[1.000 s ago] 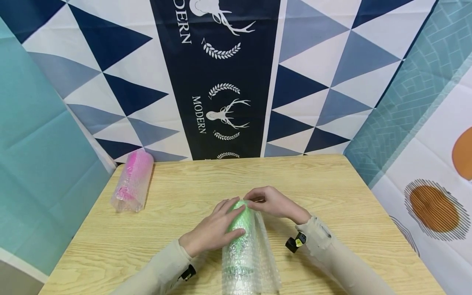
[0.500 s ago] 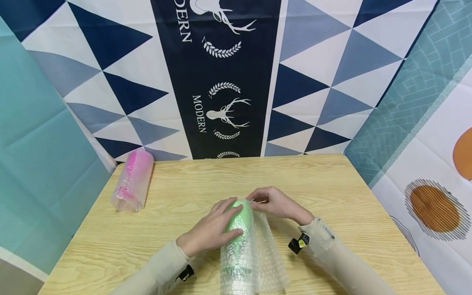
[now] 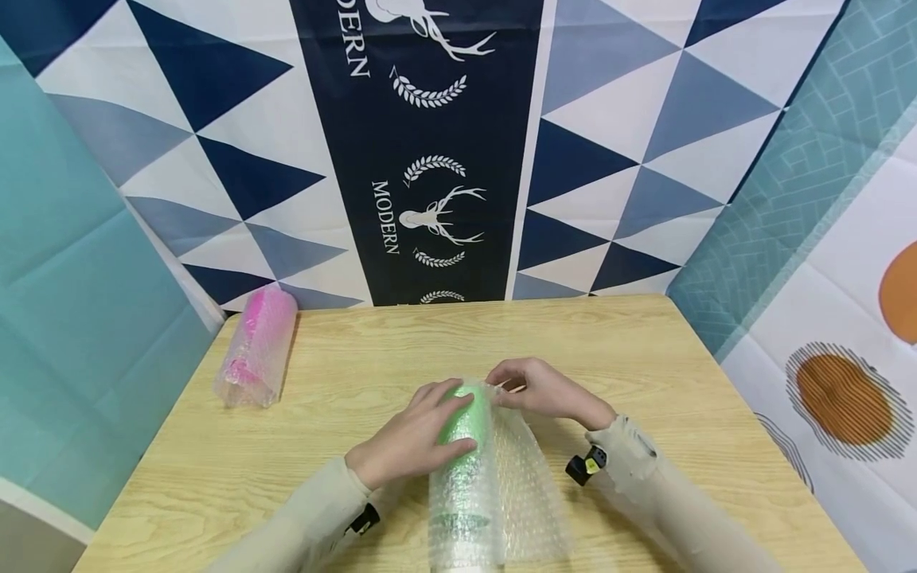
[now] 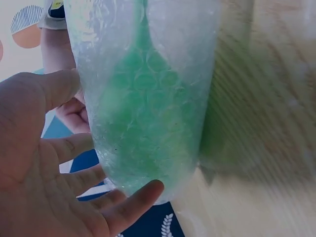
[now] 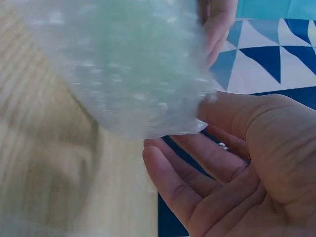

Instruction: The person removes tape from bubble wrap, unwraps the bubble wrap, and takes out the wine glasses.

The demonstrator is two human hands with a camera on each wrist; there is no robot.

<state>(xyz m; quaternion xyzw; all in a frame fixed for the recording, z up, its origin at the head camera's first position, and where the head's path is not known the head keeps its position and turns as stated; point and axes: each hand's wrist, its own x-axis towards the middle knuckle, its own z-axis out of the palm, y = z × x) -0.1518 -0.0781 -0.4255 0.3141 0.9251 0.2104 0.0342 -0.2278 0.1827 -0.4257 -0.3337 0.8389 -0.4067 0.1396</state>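
A green object [image 4: 143,108], its kind unclear, lies wrapped in clear bubble wrap [image 3: 466,477] near the front of the table. In the left wrist view it widens from a narrow stem into a rounded end. My left hand [image 3: 419,442] rests on the left side of the roll, fingers spread and fairly straight. At the roll's far right corner, my right hand [image 3: 540,390] pinches the edge of the wrap between thumb and fingers. A loose flap of bubble wrap [image 3: 526,493] spreads from the roll to the right. The roll's near end reaches the bottom of the head view.
A second bubble-wrapped roll with something pink inside [image 3: 258,346] lies at the table's back left corner. The wooden table [image 3: 609,342] ends against a patterned cloth backdrop [image 3: 444,143]. Cloth hangings also stand at left and right.
My right hand has shifted slightly right, drawing the wrap's edge away from the roll. The flap now spreads wider to the right. My left hand stays on the roll.
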